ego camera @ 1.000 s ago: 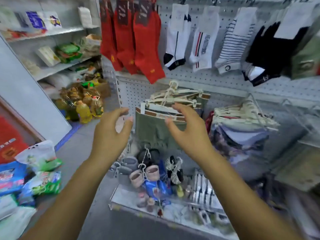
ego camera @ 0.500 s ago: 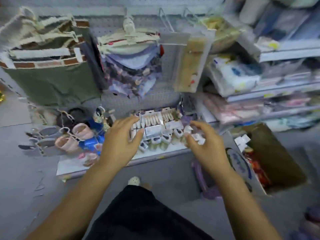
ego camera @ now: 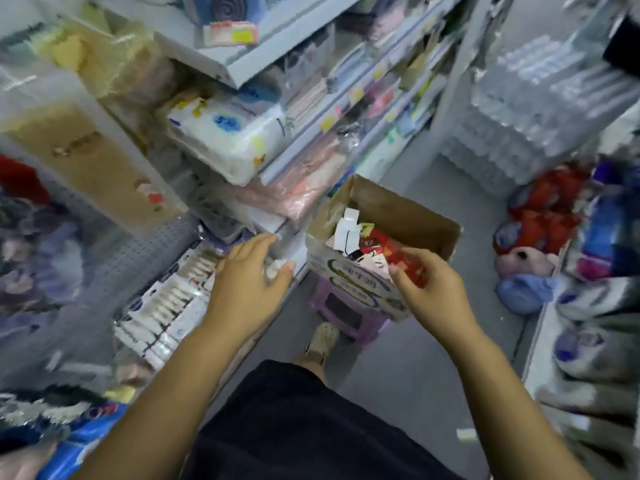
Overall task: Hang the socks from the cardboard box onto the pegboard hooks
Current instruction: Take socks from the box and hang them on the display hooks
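The open cardboard box [ego camera: 408, 216] stands on a purple stool [ego camera: 349, 315] in the aisle. Inside lie packed socks [ego camera: 377, 245], red ones with white card labels. My right hand [ego camera: 433, 289] hovers over the box's near edge with loosely curled fingers and holds nothing. My left hand [ego camera: 249, 289] is to the left of the box, in front of the low shelf, fingers relaxed and empty. A strip of grey pegboard [ego camera: 138, 258] shows at the left; the sock hooks are out of view.
Shelves [ego camera: 311, 140] full of bagged goods rise behind the box. Small packaged goods [ego camera: 166, 306] fill the low shelf on the left. Soft toys [ego camera: 530, 261] and bags pile on the right. Grey floor [ego camera: 415, 358] runs between, with my foot [ego camera: 323, 337] beside the stool.
My view has swung from the hanging socks on the pegboard down and right to the box. Both hands came down; the right one now reaches over the box.
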